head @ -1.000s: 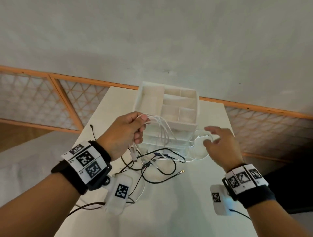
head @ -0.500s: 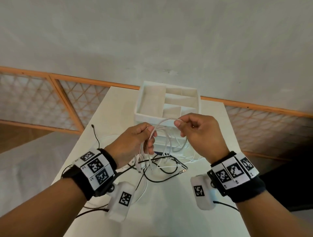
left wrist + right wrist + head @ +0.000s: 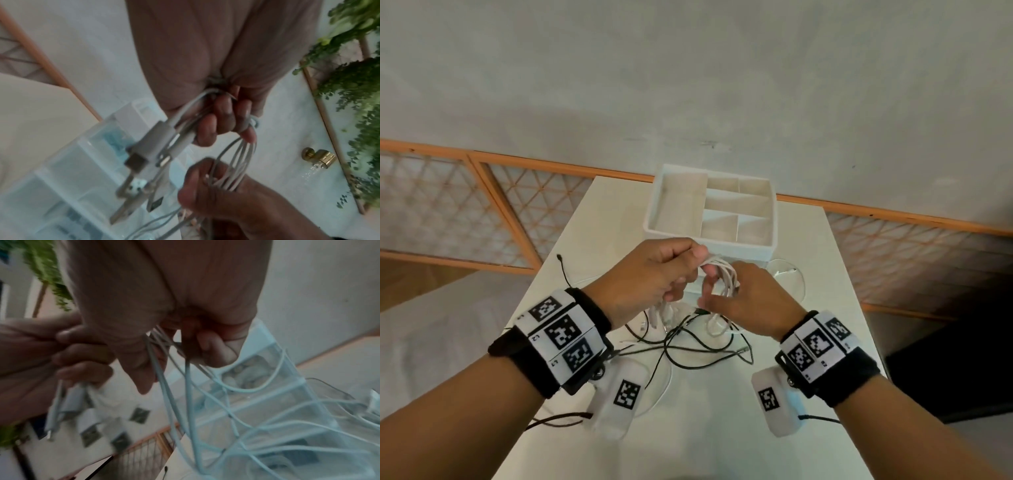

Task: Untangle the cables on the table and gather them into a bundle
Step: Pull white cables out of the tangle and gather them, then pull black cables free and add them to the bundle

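A bunch of white cables hangs between my two hands above the table. My left hand grips the bunch near its plugs, fingers curled round it. The USB plugs dangle below my left hand. My right hand sits just right of and below the left one, fingers curled round the cable loops. In the right wrist view, white strands run out from under my right hand. Thin black cables lie tangled on the table under both hands.
A white compartment tray sits on a clear drawer unit at the far end of the white table. A clear round dish lies right of the hands. An orange-framed lattice railing runs behind the narrow table.
My right hand came in from the right, took hold of the white cable loop, then dropped close under the left hand. The loops are now pulled tighter together.
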Action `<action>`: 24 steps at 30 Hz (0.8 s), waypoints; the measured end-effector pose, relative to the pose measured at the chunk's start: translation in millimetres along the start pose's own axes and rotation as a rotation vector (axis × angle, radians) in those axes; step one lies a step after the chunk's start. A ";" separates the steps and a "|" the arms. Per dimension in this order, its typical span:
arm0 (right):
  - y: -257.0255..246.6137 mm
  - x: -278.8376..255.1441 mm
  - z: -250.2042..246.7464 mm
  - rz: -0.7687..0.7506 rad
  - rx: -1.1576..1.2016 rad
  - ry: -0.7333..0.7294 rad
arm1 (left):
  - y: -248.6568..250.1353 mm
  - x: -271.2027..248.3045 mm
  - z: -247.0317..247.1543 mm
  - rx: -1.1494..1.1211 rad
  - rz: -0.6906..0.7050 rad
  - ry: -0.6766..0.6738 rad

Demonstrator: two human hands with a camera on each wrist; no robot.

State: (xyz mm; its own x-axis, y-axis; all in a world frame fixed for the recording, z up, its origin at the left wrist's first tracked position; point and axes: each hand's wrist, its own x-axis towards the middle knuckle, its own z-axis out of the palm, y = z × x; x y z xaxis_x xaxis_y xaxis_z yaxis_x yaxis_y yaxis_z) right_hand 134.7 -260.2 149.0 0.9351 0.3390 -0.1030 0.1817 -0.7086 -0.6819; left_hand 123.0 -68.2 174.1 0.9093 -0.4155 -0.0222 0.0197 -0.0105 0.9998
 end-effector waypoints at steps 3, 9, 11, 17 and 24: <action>33.1 5.1 -16.0 0.137 -0.194 -0.009 | 8.7 -4.9 -14.5 0.049 0.014 0.068; 77.3 3.1 -53.1 0.247 -0.337 0.673 | -29.8 -8.2 -43.2 0.887 -0.201 -0.008; 95.2 1.8 -39.5 0.296 -0.387 0.528 | -55.6 -7.7 -50.9 1.024 -0.299 0.037; 121.9 -22.1 19.7 0.303 -0.239 -0.010 | -79.7 -9.9 -51.5 0.910 -0.473 0.267; 126.7 -57.5 85.4 0.213 -0.295 -0.343 | -64.7 -11.1 -36.3 0.486 -0.458 0.316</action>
State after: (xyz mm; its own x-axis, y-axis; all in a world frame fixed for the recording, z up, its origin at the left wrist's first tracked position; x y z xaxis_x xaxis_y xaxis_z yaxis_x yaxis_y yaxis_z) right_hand 78.0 -316.7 6.7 0.8159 0.3168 -0.4837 0.1223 -0.9122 -0.3912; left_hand 126.7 -29.9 109.7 0.9319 0.0081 -0.3626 0.3064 -0.5527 0.7750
